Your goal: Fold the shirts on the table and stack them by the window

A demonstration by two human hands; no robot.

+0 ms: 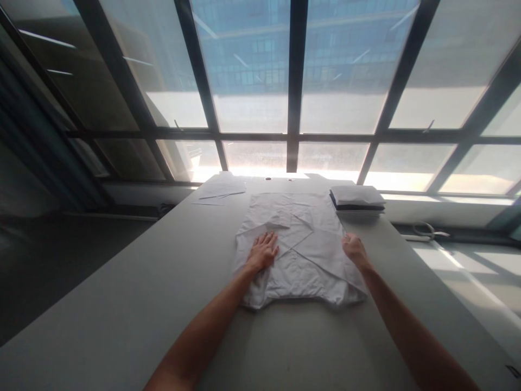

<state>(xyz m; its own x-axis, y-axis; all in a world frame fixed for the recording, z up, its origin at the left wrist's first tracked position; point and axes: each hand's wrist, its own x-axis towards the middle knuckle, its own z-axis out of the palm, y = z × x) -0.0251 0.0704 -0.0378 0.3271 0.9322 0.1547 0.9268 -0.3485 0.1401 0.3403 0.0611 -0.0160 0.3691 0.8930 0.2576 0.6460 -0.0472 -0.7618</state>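
Two bare hands are laid on a white shirt (299, 244) that is spread flat on a long grey table (122, 304). The left hand (264, 251) is pressed down flat on the left part of the shirt, with its fingers (269, 238) spread out and pointed away from the person. Nothing is gripped by it; the palm is only rested on the cloth. The right hand (355, 250) is placed at the right edge of the shirt. Its fingers are curled at the cloth edge, but it cannot be told if the cloth is pinched or only touched. Both arms are stretched out from the bottom of the view.

The shirt is found in the middle of the table, in front of the person. Its sleeves are folded in across the middle, so slanted creases are seen there. The near end of the shirt is a bit wrinkled.

A neat stack of folded clothes (357, 199) is seen past the right hand, near the far right corner of the table, apart from the shirt. Some sheets of paper (222, 190) are seen at the far left corner. Big windows (252, 70) with dark frames are seen behind the table, and bright light is let in.
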